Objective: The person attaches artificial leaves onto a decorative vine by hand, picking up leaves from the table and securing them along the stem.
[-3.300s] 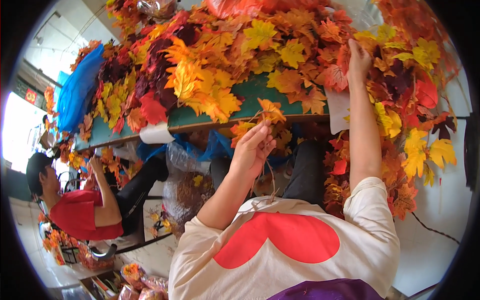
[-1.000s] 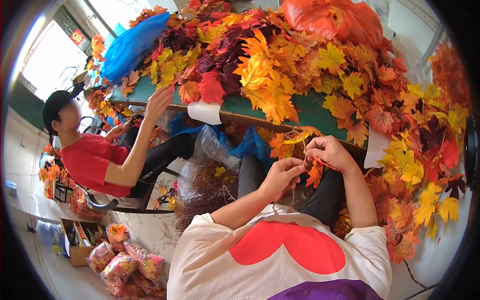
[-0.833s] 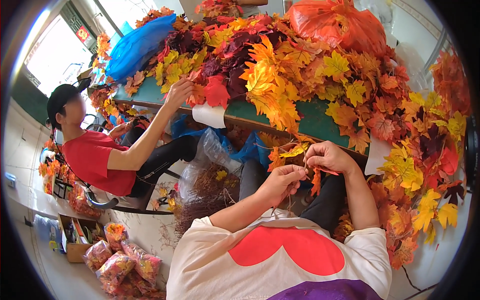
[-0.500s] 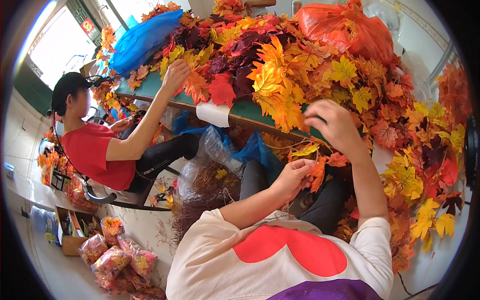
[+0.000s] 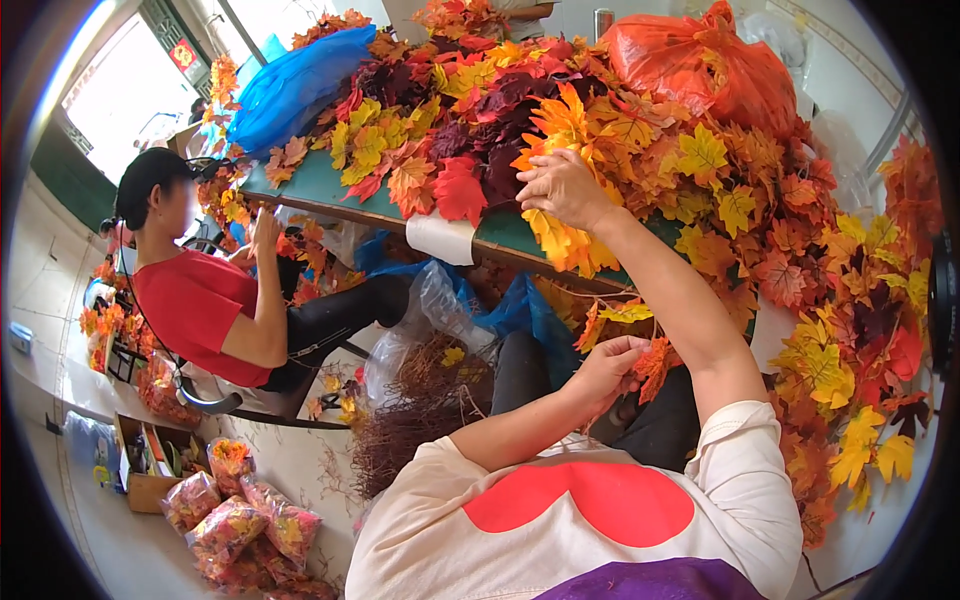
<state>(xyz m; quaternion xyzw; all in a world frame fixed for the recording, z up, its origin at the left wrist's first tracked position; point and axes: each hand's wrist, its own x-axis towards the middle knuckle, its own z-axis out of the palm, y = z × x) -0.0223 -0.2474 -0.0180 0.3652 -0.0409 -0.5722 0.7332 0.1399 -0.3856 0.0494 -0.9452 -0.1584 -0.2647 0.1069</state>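
Observation:
My left hand (image 5: 608,368) is closed in a pinch above my lap, holding a thin branch of artificial maple leaves. An orange-red leaf (image 5: 656,366) of it shows beside the fingertips, and a yellow leaf (image 5: 626,313) lies along a twig just above. My right hand (image 5: 568,188) reaches over the table edge to a bunch of orange-yellow maple leaves (image 5: 565,240). Its bent fingers are apart against the bunch and partly cover it; I see no leaf clearly gripped.
Loose leaves heap over the green table (image 5: 345,195), with a blue bag (image 5: 295,90) and an orange bag (image 5: 700,70) behind. Brown bare stems (image 5: 410,400) stand left of my legs. A person in red (image 5: 205,310) sits at left, near bagged leaves (image 5: 228,530) on the floor.
My right hand has moved up and left from above my left hand to the orange-yellow bunch. The other person's arm has come back from the table.

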